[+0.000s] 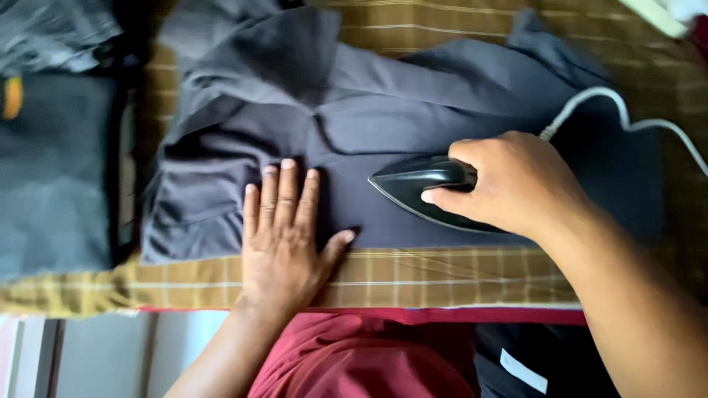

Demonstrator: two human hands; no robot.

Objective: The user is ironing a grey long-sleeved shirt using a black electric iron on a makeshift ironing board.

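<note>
1. Grey garment (383, 125) lay spread over the middle of the ironing surface, under both hands, with folds and creases in its upper left part and a smoother part near the front edge.
2. At the far left, a pile of dark folded clothes (51, 169) lay beside the surface, well apart from the hands.
3. A brown checked cloth (442, 276) covered the surface under the garment and showed as a strip along the front edge and also at the top right.
4. The left hand (284, 243) lay flat on the garment, palm down, near the front edge. Its four fingers (286, 195) were straight and close together, and the thumb pointed out to the right. It pressed on the fabric and gripped nothing.
5. Just to the right of this hand stood the black iron (420, 188) on the garment, with its pointed tip toward the left hand, near it but not touching.
6. The right hand (509, 180) was closed around the handle of the iron, the fingers wrapped over the top and the thumb along the near side.
7. A white cord (627, 118) ran from behind the right hand in a curve to the right edge.
8. Below the surface, a dark red cloth (369, 357) was visible at the front, close to the person.
</note>
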